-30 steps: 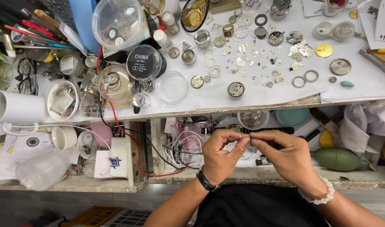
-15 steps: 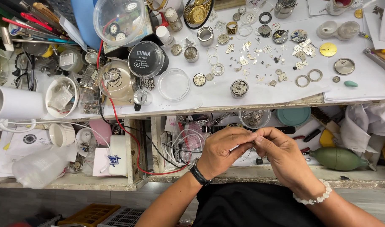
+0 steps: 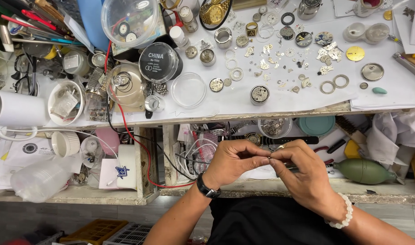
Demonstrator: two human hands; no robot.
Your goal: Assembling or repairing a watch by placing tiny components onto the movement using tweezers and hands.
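Pinching a tiny part over the open drawer

Working low, close to the body: left hand and right hand meeting fingertip to fingertip above drawer front edge. Left fingers curled closed, thumb and forefinger pressed on a small metal piece, too small to identify. Right fingers closed around thin tweezers, tips at the same piece. Black wristwatch on left wrist, white bead bracelet on right.

Little free room inside drawer: green rubber blower just right of right hand, white cables and red wire to the left, teal lid and clear cup of parts behind the knuckles.

Beyond, bench edge chipped and worn. White sheet strewn with gears, rings and plates; round watch movement near that edge, clear empty dish left of it. Far left crowded: lidded plastic tub, black round case, white cup.
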